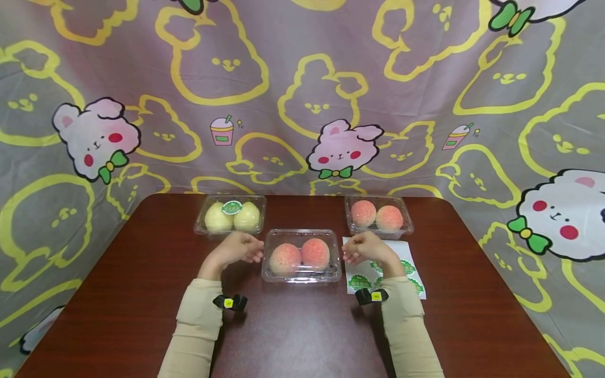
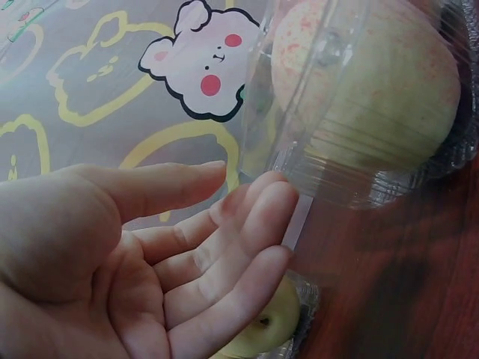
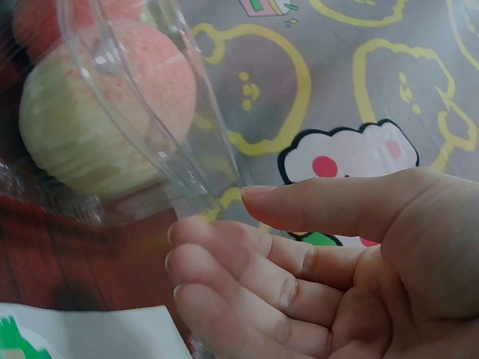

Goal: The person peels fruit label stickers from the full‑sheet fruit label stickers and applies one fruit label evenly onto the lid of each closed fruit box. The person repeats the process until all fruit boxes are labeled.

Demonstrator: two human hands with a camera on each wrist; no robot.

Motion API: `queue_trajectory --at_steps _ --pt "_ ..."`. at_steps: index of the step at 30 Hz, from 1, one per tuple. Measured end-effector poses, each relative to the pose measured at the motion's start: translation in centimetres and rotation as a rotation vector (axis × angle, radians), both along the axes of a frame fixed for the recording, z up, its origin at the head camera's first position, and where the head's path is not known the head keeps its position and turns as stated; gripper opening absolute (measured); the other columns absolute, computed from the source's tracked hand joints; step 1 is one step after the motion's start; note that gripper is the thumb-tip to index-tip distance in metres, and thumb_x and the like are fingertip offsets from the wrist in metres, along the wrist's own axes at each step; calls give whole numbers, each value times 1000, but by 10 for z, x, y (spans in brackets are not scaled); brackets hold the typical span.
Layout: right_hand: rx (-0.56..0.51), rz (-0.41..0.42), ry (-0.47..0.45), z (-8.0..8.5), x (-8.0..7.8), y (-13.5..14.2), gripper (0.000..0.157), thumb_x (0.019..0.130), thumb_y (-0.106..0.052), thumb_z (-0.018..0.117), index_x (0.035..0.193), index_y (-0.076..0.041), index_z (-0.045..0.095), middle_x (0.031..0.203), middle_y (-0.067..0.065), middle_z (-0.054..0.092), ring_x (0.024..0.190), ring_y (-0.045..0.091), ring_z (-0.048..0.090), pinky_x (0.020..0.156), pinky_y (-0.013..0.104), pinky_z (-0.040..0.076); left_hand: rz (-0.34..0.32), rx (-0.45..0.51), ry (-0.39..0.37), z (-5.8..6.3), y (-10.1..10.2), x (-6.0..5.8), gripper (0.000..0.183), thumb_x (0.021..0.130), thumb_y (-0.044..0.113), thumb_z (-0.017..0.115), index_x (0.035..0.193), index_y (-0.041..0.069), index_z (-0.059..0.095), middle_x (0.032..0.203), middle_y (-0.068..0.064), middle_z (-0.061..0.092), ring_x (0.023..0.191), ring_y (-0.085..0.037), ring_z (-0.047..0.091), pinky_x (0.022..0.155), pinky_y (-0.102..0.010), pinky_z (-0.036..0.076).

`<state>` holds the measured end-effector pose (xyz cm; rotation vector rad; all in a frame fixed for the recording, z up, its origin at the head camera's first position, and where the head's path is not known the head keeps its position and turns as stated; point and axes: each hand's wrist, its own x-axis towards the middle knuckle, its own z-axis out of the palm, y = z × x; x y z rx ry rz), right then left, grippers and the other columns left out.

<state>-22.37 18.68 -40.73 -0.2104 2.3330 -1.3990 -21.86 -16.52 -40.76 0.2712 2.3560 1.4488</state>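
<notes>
A clear plastic clamshell box [image 1: 302, 275] holding two pink-and-cream peaches [image 1: 315, 253] sits at the middle of the table with its lid down. My left hand [image 1: 236, 249] hovers just off the box's left side, palm turned toward it, fingers loosely bent and holding nothing. On the opposite side, my right hand [image 1: 368, 248] mirrors it above a white sheet of green stickers [image 1: 402, 252]. In the left wrist view the fingertips [image 2: 273, 198] come close to the box wall; whether they touch, I cannot tell. The right wrist view shows a small gap between fingers and box.
At the back left stands a clear box of two pale yellow-green fruits [image 1: 219, 217], with a green label [image 1: 232, 208] on its lid. Another box of two peaches [image 1: 363, 213], no label visible, stands back right. A patterned curtain [image 1: 302, 115] hangs behind the brown table [image 1: 118, 294].
</notes>
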Motion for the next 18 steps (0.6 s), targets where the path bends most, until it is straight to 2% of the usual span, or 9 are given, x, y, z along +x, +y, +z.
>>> queue_trajectory --at_steps 5,8,15,18 --pt "10 -46 12 4 1 7 31 95 -6 52 109 20 58 82 19 73 68 16 70 72 39 60 2 22 8 2 1 0 30 98 11 52 105 -17 61 84 -23 71 68 -9 67 75 -40 60" --pt "19 -69 13 6 2 10 31 96 -6 51 111 21 57 85 24 72 70 18 71 72 39 60 7 25 14 1 1 -1 30 98 11 52 106 -17 61 83 -20 72 68 -9 68 75 -41 60" --pt "50 -106 35 11 3 18 33 96 -9 54 112 20 57 96 32 70 68 12 69 73 37 60 20 15 27 0 0 -2 30 98 12 52 106 -15 62 79 -10 72 69 -10 68 79 -43 59" --pt "68 -143 51 11 4 25 32 95 -8 54 111 20 58 93 30 71 66 9 67 69 33 60 21 16 30 1 0 -1 30 98 12 52 106 -15 62 79 -9 72 69 -9 68 79 -43 59"
